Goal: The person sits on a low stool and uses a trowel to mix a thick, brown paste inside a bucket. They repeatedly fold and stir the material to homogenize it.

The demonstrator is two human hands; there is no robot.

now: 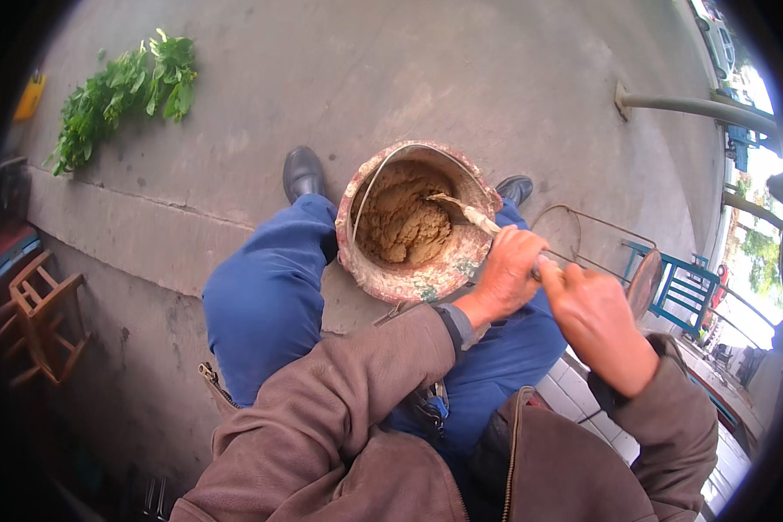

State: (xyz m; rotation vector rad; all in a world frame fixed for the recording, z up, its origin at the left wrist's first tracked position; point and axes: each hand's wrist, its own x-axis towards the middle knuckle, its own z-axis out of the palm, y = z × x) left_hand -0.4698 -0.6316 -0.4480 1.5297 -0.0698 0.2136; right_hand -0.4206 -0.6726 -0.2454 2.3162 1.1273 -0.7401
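Note:
A crusted, reddish bucket [424, 280] with a wire handle [376, 176] stands between my feet, tilted so its mouth faces me. Thick brown paste [404, 228] fills part of it. One end of a long-handled stirring tool [479, 218] reaches into the bucket, its pale shaft smeared; the tip is partly sunk in the paste. My left hand [512, 261] grips the shaft just outside the rim. Close behind it, my right hand [581, 300] is closed around the upper end of the same handle.
Leafy green vegetables [124, 85] lie on the concrete ground at the upper left. A wooden stool [46, 307] is at the far left, below a concrete step edge [150, 241]. A teal metal chair [682, 290], a round-topped object [646, 280] and a metal post [685, 104] stand at the right.

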